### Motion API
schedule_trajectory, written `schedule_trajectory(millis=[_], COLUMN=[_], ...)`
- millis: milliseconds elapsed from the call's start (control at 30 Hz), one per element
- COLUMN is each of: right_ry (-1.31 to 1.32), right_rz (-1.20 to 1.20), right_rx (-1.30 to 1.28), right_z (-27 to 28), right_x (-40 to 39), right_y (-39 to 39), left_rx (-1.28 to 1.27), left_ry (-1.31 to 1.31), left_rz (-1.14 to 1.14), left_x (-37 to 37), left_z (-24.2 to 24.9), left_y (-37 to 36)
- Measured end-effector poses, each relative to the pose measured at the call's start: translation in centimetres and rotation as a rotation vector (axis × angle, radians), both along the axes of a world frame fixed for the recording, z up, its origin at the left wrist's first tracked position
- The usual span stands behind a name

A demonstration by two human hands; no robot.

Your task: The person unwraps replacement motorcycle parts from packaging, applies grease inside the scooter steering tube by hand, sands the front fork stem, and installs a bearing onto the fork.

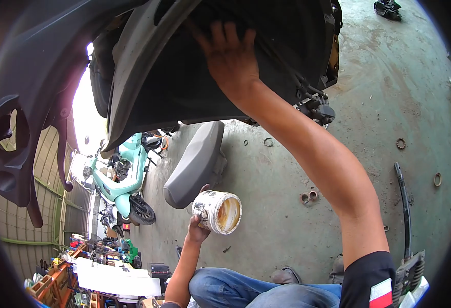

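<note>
Overhead, the right hand (229,54) reaches up with its arm stretched out and lies open, fingers spread, flat against the dark underside of a scooter body panel (184,77) that fills the top of the view. Just beside the wrist, at the panel's lower edge, a cluster of black brackets and connectors (315,105) hangs down. Lower in the view, the left hand (197,226) is closed around a small round tin (218,211), gripping it from below and behind with the thumb up over its rim. The tin is tilted on its side so its open mouth faces the camera; the inside shows a yellowish-brown smear, and the outer wall is whitish with dark marks. It is held in the air above the person's knee in blue jeans (246,290), well apart from the raised right hand.

Behind the tin, a grey scooter seat (197,164) lies on the green-grey concrete floor (405,92). Small metal rings and bearings (307,196) are scattered on the floor to the right of the seat, with a toothed ring (400,143) farther off and another ring (437,179) near the edge. A long black lever-like part (404,205) rests near the right arm's black sleeve. A mint-green scooter (125,177) stands at the left by the open doorway, and below it a cluttered worktop (112,280) carries tools and boxes too small to tell apart.
</note>
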State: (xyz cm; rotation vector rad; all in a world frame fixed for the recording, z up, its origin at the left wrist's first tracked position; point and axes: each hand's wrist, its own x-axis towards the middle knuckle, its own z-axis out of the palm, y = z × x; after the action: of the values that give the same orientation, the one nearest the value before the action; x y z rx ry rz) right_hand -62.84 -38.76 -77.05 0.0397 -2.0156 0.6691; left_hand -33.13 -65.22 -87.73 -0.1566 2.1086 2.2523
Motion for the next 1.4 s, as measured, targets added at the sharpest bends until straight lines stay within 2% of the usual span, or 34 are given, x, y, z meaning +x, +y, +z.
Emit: schedule_trajectory(millis=[133,200,300,500,567,600,667,700,767,800,833,900,967,1000,1067,1133,1200,1233,1300,1333,1400], right_ry=[0.016,0.019,0.161,0.261,0.152,0.150,0.101,0.099,-0.072,-0.071,0.050,0.176,-0.067,-0.067,0.128,0.202,0.080,0.082,0.025,0.025,0.061], right_rz=[0.056,0.053,0.109,-0.074,0.167,0.166,0.566,0.561,1.100,1.097,1.220,1.341,1.983,1.985,2.489,2.494,2.133,2.132,0.841,0.838,0.683], right_rx=[-0.069,-0.081,-0.182,-0.141,-0.255,-0.257,-0.521,-0.525,-0.835,-0.837,-1.006,-1.176,-1.536,-1.536,-1.968,-2.043,-1.922,-1.922,-0.871,-0.870,-0.714], right_z=[-1.5,-1.7,-1.2,-0.5,-0.5,-0.3,0.6,1.3,2.5,2.9,3.3,3.6,4.2,4.1,3.6,3.3,3.0,2.9,2.6,2.2,1.3], right_x=[1.7,2.2,2.1,-0.5,1.4,2.2,3.9,4.5,5.3,5.4,5.5,5.5,5.3,5.1,4.7,4.1,3.2,3.2,3.4,3.3,3.0], right_y=[-0.4,0.1,0.9,0.2,-0.6,-1.0,-1.3,-1.1,-0.6,-0.6,-0.7,-0.3,1.8,2.5,3.9,4.2,3.8,3.3,1.8,1.4,0.4], left_rx=[0.009,-0.008,-0.015,-0.008,0.002,0.006,0.010,0.024,0.037,0.036,0.035,0.030,0.026,0.038,0.050,0.084,0.094,0.106,0.094,0.081,0.052], left_ry=[-0.044,0.012,0.015,0.022,0.024,0.025,0.015,0.005,-0.004,-0.007,-0.011,-0.016,-0.020,-0.019,-0.017,-0.031,-0.033,-0.034,-0.040,-0.046,-0.033], left_rz=[0.036,-0.019,-0.032,-0.024,-0.030,-0.033,-0.040,-0.036,-0.036,-0.036,-0.035,-0.035,-0.034,-0.031,-0.029,-0.015,-0.019,-0.023,-0.013,-0.002,-0.037], left_x=[0.4,0.0,0.2,0.2,0.0,0.0,0.0,0.0,-0.1,-0.1,-0.1,0.0,0.2,0.2,0.2,0.3,0.4,0.3,0.5,0.5,0.2], left_z=[-0.2,0.2,0.3,0.7,0.8,0.8,0.8,0.8,0.8,0.8,0.8,0.8,0.9,0.9,0.7,0.7,0.7,0.7,0.6,0.5,0.4], left_y=[-0.6,0.3,0.1,0.7,0.9,1.0,0.9,1.0,1.2,1.2,1.2,1.2,1.0,0.9,0.7,0.5,0.5,0.5,0.2,0.1,0.2])
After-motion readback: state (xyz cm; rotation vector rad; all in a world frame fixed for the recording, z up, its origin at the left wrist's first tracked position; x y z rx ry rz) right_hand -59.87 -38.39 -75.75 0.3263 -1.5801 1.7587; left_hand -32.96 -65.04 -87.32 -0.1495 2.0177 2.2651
